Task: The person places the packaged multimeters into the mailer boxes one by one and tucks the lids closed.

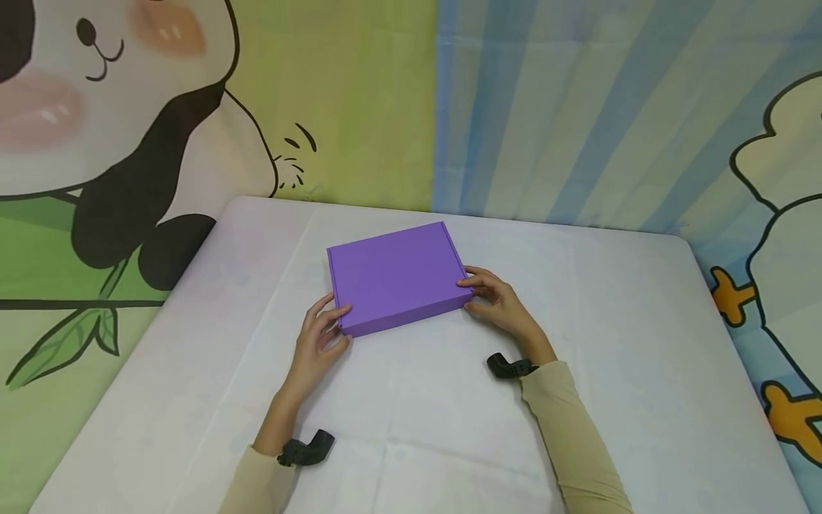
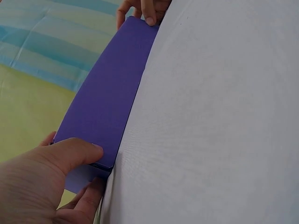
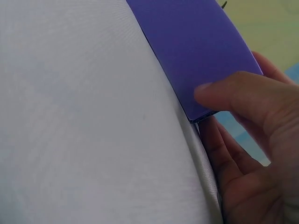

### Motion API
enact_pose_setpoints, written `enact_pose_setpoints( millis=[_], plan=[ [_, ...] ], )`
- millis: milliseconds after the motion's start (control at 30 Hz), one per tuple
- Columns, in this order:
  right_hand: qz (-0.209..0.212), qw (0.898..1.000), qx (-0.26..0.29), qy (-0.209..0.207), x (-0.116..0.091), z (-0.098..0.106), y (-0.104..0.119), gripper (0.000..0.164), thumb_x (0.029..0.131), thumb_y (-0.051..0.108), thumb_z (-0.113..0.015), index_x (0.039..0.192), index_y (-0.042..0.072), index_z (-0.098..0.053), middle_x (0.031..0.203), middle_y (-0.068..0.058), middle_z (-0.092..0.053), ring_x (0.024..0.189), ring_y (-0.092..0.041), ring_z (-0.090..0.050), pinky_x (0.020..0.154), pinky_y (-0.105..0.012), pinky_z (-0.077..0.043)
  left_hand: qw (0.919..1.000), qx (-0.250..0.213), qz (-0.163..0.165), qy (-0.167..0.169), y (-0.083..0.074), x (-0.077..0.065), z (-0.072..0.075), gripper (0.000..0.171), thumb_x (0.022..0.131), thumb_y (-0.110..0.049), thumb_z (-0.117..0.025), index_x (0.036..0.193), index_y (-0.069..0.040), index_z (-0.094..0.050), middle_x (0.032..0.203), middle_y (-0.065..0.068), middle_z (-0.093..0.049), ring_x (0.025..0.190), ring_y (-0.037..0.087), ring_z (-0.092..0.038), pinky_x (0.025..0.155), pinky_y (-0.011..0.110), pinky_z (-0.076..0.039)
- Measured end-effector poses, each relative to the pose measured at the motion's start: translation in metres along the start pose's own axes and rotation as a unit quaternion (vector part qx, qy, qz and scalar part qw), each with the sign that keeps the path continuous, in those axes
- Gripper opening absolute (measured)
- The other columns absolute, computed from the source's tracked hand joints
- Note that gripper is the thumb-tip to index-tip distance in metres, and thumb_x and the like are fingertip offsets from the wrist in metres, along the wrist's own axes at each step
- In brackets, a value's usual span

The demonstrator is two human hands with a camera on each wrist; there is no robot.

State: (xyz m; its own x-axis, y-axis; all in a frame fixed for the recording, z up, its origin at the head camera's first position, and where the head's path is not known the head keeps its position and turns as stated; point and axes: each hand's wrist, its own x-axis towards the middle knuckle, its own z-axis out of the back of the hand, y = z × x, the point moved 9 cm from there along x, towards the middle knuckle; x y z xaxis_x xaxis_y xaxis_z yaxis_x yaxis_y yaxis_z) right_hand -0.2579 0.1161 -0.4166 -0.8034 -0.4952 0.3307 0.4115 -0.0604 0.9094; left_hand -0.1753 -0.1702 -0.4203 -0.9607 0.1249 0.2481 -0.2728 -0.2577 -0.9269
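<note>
A flat purple box (image 1: 398,275), its lid down, lies on the white-covered table, turned slightly so its right end is farther back. My left hand (image 1: 315,346) grips its near left corner; in the left wrist view the thumb (image 2: 84,151) presses the front side while other fingers lie along the short end. At the near right corner my right hand (image 1: 501,303) holds the box the same way. The right wrist view shows that thumb (image 3: 224,93) on the front side, with fingers curled behind the end. The box's underside is hidden.
The white tablecloth (image 1: 437,421) has light creases. Behind the table hangs a backdrop with a panda (image 1: 128,143) at left and blue stripes (image 1: 578,107) at right. Each wrist wears a black camera mount, one left (image 1: 308,448) and one right (image 1: 510,366).
</note>
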Motion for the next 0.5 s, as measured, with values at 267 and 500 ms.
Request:
enact_pose_setpoints(
  millis=[267, 500],
  plan=[
    [0.001, 1.0, 0.012, 0.018, 0.0015, -0.0051, -0.0019, 0.037, 0.075, -0.021, -0.06, 0.111, -0.016, -0.053, 0.138, -0.031, -0.033, 0.124, -0.043, -0.036, 0.094, -0.043, -0.043, 0.9998, 0.008, 0.018, -0.004, 0.0018, -0.0063, 0.0024, 0.048, 0.08, 0.015, -0.06, 0.126, 0.005, -0.05, 0.147, 0.017, -0.018, 0.127, 0.04, -0.032, 0.098, 0.038, -0.037],
    [-0.011, 0.999, 0.026, 0.017, -0.0001, 0.0005, -0.0053, 0.038, 0.076, -0.022, -0.059, 0.113, -0.017, -0.052, 0.14, -0.029, -0.032, 0.126, -0.04, -0.035, 0.097, -0.047, -0.04, 0.9995, 0.024, -0.017, -0.005, 0.0004, -0.0014, -0.0008, 0.05, 0.078, 0.017, -0.061, 0.125, 0.005, -0.051, 0.146, 0.019, -0.02, 0.127, 0.038, -0.034, 0.097, 0.034, -0.04]
  ],
)
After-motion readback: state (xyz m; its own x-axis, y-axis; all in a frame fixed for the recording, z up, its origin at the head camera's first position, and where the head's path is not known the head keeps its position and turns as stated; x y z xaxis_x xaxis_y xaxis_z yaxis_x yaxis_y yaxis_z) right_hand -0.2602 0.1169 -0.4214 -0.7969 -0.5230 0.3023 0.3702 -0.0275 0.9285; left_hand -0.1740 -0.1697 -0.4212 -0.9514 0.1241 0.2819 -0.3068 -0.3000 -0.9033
